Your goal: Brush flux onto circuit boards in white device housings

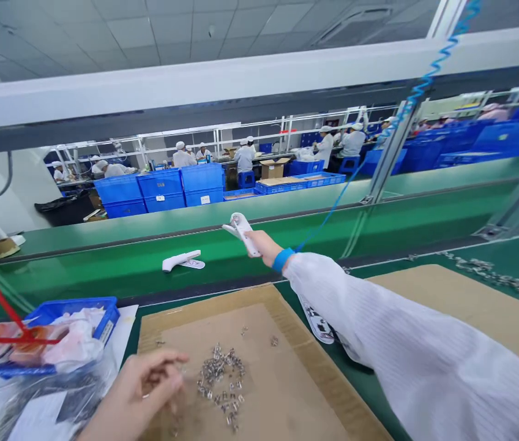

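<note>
My right hand (265, 246), with a blue wrist strap (282, 260), is stretched out over the green conveyor belt (138, 260). It grips one end of a white plastic housing (241, 229), whose two long parts spread apart in a V. Another white housing of this sort (181, 261) lies on the belt to the left. My left hand (142, 389) hovers at the left side of a cardboard sheet (282, 380), fingers loosely curled and somewhat blurred, thumb and forefinger apart. Beside it lies a pile of small metal clips (220, 367). Nothing shows between its fingers.
At left stands a blue tray (111, 312) with pink and white material, near plastic bags and a red bar (0, 300). Under my right sleeve lies an open white housing (317, 321). More metal pieces (493, 272) lie far right. A blue coiled cord (425, 86) hangs above.
</note>
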Tool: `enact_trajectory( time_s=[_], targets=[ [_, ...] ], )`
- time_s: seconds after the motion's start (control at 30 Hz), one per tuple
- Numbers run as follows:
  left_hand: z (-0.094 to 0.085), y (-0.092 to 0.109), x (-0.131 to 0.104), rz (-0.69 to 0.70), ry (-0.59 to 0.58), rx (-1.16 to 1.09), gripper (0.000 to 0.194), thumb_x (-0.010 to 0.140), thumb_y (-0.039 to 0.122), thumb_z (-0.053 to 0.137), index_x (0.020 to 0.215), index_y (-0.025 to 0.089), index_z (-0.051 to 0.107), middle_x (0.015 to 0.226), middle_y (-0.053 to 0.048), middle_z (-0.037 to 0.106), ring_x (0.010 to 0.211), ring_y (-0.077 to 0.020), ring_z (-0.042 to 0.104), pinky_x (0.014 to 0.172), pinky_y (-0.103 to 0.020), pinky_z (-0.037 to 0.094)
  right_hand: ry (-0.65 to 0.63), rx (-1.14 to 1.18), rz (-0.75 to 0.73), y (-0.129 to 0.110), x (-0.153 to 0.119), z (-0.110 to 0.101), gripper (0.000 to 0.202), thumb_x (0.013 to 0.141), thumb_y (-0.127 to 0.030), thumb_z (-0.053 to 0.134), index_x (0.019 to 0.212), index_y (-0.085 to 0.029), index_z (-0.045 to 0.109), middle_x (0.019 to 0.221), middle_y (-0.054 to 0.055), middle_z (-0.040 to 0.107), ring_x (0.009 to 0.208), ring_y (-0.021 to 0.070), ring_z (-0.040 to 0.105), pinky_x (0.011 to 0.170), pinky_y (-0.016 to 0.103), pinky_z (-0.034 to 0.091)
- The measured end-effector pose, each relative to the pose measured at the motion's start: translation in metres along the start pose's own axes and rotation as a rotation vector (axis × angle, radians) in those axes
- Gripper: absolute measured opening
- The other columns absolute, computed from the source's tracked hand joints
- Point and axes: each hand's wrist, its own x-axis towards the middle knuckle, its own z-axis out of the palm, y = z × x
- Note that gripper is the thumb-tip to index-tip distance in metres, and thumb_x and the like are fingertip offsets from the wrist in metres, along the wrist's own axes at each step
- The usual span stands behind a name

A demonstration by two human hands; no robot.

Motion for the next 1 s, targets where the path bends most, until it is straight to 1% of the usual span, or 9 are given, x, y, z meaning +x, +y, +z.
enact_trajectory(
  time_s=[0.17,0.27,0.37,0.53,0.67,0.7,0.8,0.9,1.0],
  targets=[
    [0.001,0.022,0.0,0.076,0.016,-0.413,0.05,0.065,0.045,0.058,0.107,0.021,0.051,0.107,-0.011,0.052,0.045,-0.0114,0.054,0.041,-0.024,0.038,-0.3,0.215,-0.146,-0.039,-0.119,0.043,0.025,0.082,-0.028,0.037,0.075,-0.01,0.052,0.053,-0.002,0.046,0.042,0.0064,0.038,0.042,0.02,0.031],
    [0.001,0.028,-0.013,0.191,0.041,-0.612,0.06,0.061,0.048,0.062,0.113,0.022,0.047,0.089,-0.007,0.058,0.042,-0.0103,0.05,0.04,-0.023,0.038,-0.605,0.345,-0.275,-0.046,-0.174,0.055,0.023,0.08,-0.03,0.038,0.071,-0.012,0.05,0.054,-0.003,0.043,0.047,0.0061,0.037,0.045,0.019,0.029],
    [-0.002,0.032,-0.035,0.241,0.167,-0.78,0.068,0.058,0.047,0.066,0.117,0.023,0.043,0.071,-0.001,0.057,0.041,-0.007,0.043,0.042,-0.021,0.038,-0.875,0.33,-0.453,-0.049,-0.205,0.059,0.026,0.082,-0.032,0.036,0.074,-0.012,0.05,0.064,-0.001,0.045,0.057,0.007,0.039,0.053,0.019,0.032],
    [-0.007,0.025,-0.062,0.304,0.194,-0.923,0.061,0.06,0.035,0.067,0.115,0.029,0.041,0.076,0.001,0.056,0.03,0.0014,0.027,0.029,-0.013,0.021,-1.029,0.134,-0.603,-0.056,-0.231,0.061,0.036,0.083,-0.042,0.034,0.078,-0.011,0.051,0.062,-0.002,0.04,0.055,0.0064,0.037,0.05,0.018,0.032],
    [-0.014,0.016,-0.08,0.329,0.147,-0.992,0.047,0.058,0.035,0.065,0.101,0.023,0.049,0.065,0.003,0.05,0.028,0.0002,0.027,0.025,-0.013,0.021,-1.161,-0.084,-0.708,-0.056,-0.212,0.063,0.04,0.085,-0.04,0.029,0.084,-0.01,0.055,0.069,0.002,0.05,0.06,0.0084,0.045,0.056,0.02,0.037],
    [-0.018,0.015,-0.086,0.325,0.159,-0.995,0.045,0.057,0.034,0.066,0.097,0.022,0.05,0.066,0.003,0.05,0.03,-0.0009,0.03,0.026,-0.013,0.025,-1.12,-0.2,-0.667,-0.052,-0.198,0.063,0.038,0.084,-0.04,0.033,0.084,-0.01,0.056,0.07,0.003,0.053,0.062,0.0095,0.048,0.057,0.021,0.038],
    [-0.029,0.013,-0.1,0.258,0.174,-0.992,0.038,0.053,0.034,0.068,0.085,0.021,0.052,0.063,0.003,0.049,0.036,-0.0052,0.038,0.029,-0.016,0.034,-0.743,-0.601,-0.459,-0.03,-0.14,0.059,0.016,0.064,-0.024,0.063,0.073,-0.011,0.059,0.071,0.004,0.055,0.067,0.0134,0.049,0.059,0.024,0.036],
    [-0.036,0.012,-0.106,0.182,0.189,-0.989,0.033,0.054,0.038,0.068,0.077,0.02,0.052,0.057,0.003,0.049,0.036,-0.0058,0.036,0.029,-0.016,0.034,-0.695,-0.652,-0.297,0.003,-0.091,0.051,0.014,0.05,-0.009,0.069,0.055,-0.011,0.056,0.055,0.0,0.051,0.059,0.0134,0.048,0.055,0.024,0.035],
    [-0.036,0.011,-0.105,0.138,0.226,-0.963,0.034,0.053,0.042,0.069,0.073,0.02,0.051,0.052,0.003,0.049,0.035,-0.0061,0.036,0.029,-0.015,0.033,-0.714,-0.574,-0.226,0.03,-0.069,0.044,0.015,0.049,-0.007,0.068,0.055,-0.011,0.055,0.049,-0.003,0.049,0.052,0.01,0.046,0.052,0.023,0.035]
  ],
)
